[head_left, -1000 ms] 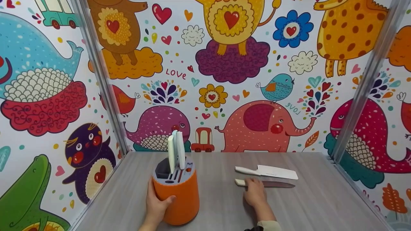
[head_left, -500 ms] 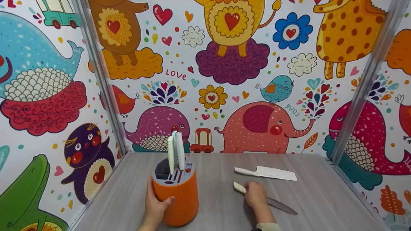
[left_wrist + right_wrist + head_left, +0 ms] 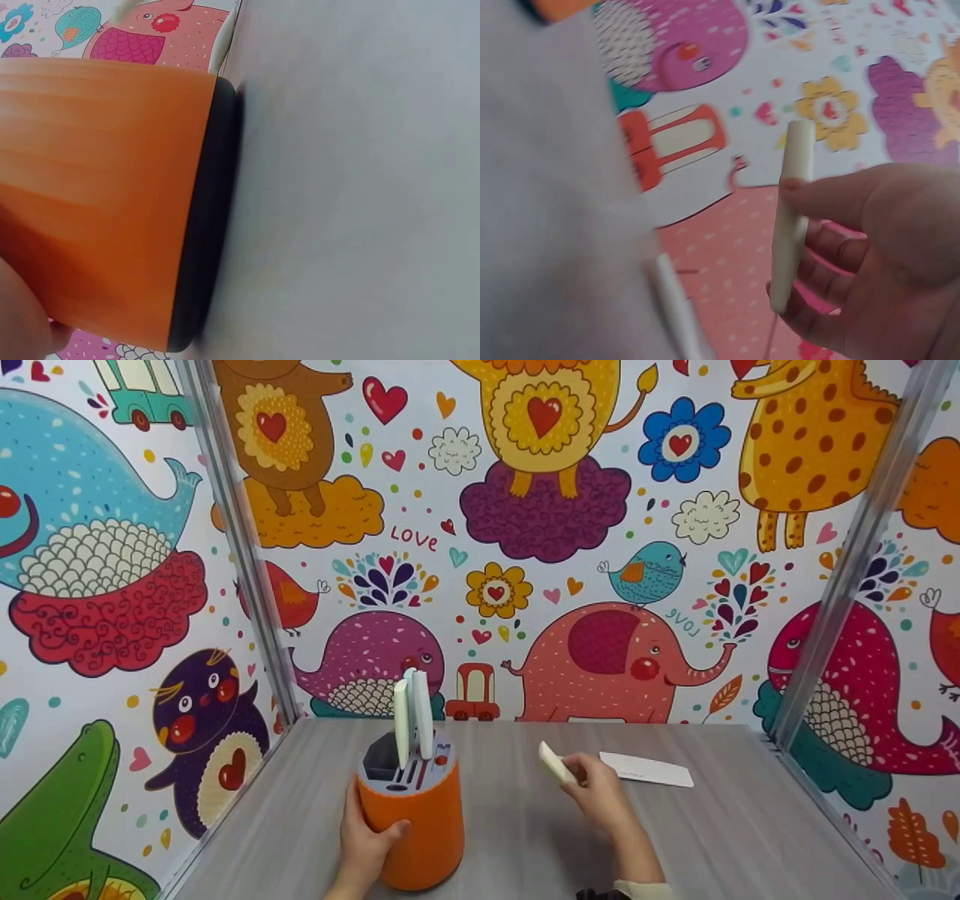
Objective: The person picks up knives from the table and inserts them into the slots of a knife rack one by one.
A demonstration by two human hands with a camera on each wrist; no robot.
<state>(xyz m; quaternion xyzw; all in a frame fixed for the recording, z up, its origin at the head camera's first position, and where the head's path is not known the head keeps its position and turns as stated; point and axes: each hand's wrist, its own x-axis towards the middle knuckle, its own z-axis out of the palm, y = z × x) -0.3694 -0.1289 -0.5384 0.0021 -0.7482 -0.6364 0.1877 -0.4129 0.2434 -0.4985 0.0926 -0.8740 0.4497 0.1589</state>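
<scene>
In the head view, my left hand (image 3: 365,840) grips the side of an orange knife block (image 3: 427,832) with a grey slotted top; several pale-handled utensils (image 3: 424,716) stand in its slots. The left wrist view has the block's orange wall (image 3: 105,187) and black base close up. My right hand (image 3: 600,795) holds a knife by its cream handle (image 3: 553,763), raised off the table. In the right wrist view, thumb and fingers pinch this handle (image 3: 799,161), and a thin piece of blade shows below it. Most of the blade is hidden.
A white cleaver (image 3: 656,771) lies on the grey wood-grain table (image 3: 510,825) behind my right hand, its handle covered in the head view. Cartoon-printed walls with metal corner posts (image 3: 825,607) enclose the table at the back and sides.
My right hand has picked up the knife from the table, swung its blade toward me, and raised it. The left hand and knife block have stayed in place.
</scene>
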